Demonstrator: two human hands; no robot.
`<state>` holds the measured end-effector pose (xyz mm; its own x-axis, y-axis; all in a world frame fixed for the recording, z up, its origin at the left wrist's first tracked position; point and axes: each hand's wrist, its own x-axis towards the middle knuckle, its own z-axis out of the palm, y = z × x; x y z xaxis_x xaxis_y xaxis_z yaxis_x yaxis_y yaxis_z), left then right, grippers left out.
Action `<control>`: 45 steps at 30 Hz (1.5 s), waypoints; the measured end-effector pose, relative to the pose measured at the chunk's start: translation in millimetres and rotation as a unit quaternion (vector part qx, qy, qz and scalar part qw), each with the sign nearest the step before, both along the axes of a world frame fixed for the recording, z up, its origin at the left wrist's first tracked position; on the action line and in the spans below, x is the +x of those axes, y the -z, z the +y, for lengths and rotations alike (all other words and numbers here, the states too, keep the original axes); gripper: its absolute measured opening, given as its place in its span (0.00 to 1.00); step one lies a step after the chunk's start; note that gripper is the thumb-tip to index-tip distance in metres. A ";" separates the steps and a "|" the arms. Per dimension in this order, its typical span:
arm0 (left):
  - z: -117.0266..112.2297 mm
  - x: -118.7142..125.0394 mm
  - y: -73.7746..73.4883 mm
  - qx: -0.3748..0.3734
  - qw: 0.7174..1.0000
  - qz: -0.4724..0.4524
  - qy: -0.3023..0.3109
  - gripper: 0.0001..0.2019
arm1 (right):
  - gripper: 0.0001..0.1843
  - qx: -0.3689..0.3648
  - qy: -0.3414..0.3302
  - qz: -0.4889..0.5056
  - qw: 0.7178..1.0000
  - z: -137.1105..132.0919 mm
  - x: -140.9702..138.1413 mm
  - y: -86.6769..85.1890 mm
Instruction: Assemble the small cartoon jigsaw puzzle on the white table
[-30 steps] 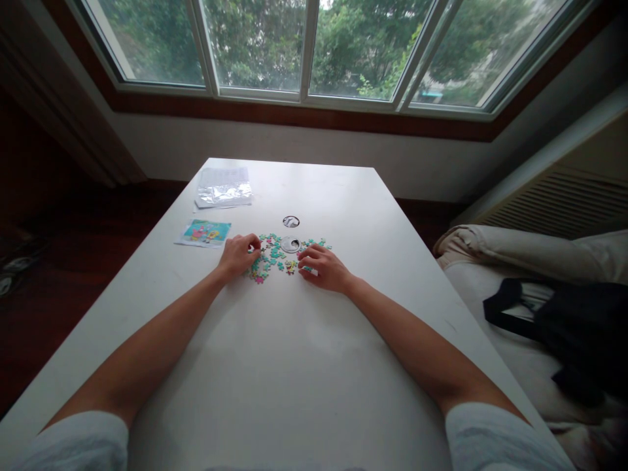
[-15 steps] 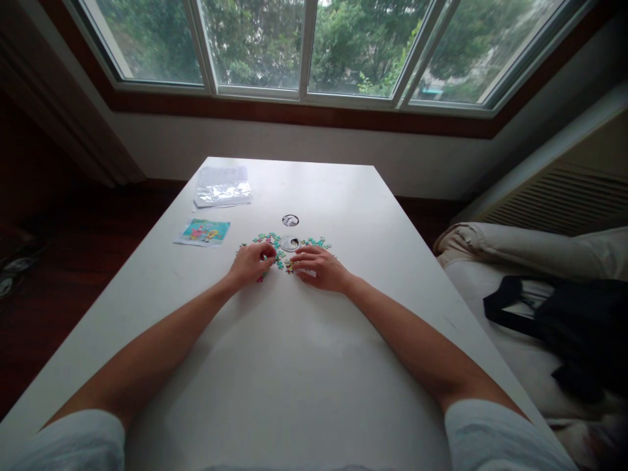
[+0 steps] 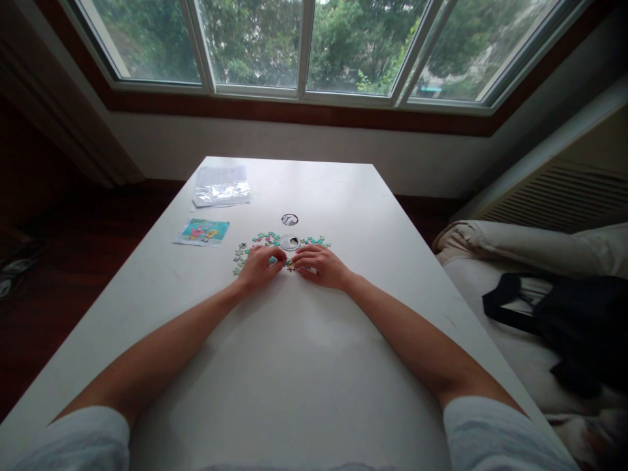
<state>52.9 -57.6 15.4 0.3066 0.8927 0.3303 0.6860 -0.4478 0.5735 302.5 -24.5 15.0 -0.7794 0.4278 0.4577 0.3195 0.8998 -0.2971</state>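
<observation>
Small jigsaw puzzle pieces (image 3: pixel 239 260), mostly green and teal with some pink and yellow, lie in a loose ring on the white table. My left hand (image 3: pixel 260 266) is among them, thumb and fingertips brought together in a pinch; whatever is between them is too small to make out. Facing it, my right hand (image 3: pixel 324 265) rests with fingers stretched forward and the thumb apart, its fingertips at a few yellowish pieces (image 3: pixel 291 267). Just beyond both hands sits a round, silvery disc-like object (image 3: pixel 289 243) with a dark spot. My hands hide part of the pieces.
Behind the pieces lies a dark-rimmed round item (image 3: pixel 289 220). To the left are a colourful picture sheet (image 3: pixel 203 231) and a clear plastic bag with papers (image 3: pixel 222 186). The white table (image 3: pixel 294 366) faces a window. A sofa (image 3: pixel 515 245) with a black bag (image 3: pixel 583 314) stands right.
My left hand has moved right, toward my right hand, uncovering pieces on the left side of the ring. My right hand has stayed nearly in place.
</observation>
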 end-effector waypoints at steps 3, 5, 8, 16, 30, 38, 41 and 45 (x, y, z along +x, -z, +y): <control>0.3 -0.3 0.5 -0.008 1.000 -0.024 0.012 0.04 | 0.09 -0.004 0.004 0.006 1.000 2.2 1.8 2.7; 0.2 -0.5 0.9 -0.011 0.999 -0.026 0.019 0.04 | 0.09 -0.003 0.005 0.008 1.000 3.3 2.4 4.2; 0.9 -1.4 2.7 -0.002 1.000 -0.007 0.017 0.05 | 0.10 -0.001 0.008 0.005 1.000 3.5 2.6 4.8; 4.7 -7.3 3.2 0.005 0.999 0.037 -0.028 0.07 | 0.11 0.002 0.010 0.002 1.000 1.3 1.4 1.3; 1.1 0.9 -1.2 -0.004 0.996 0.051 -0.077 0.06 | 0.14 -0.003 -0.005 -0.005 1.000 0.2 -2.2 4.7; 1.2 1.9 1.1 0.013 0.994 0.070 -0.078 0.07 | 0.14 0.000 -0.010 -0.009 1.000 -0.1 -2.4 3.3; 1.5 1.7 1.7 0.016 0.994 0.078 -0.080 0.07 | 0.13 -0.005 -0.008 -0.008 1.000 0.2 -1.9 3.8; 0.9 2.2 1.4 0.020 0.993 0.086 -0.080 0.06 | 0.13 -0.005 -0.007 -0.010 1.000 0.7 -1.7 4.3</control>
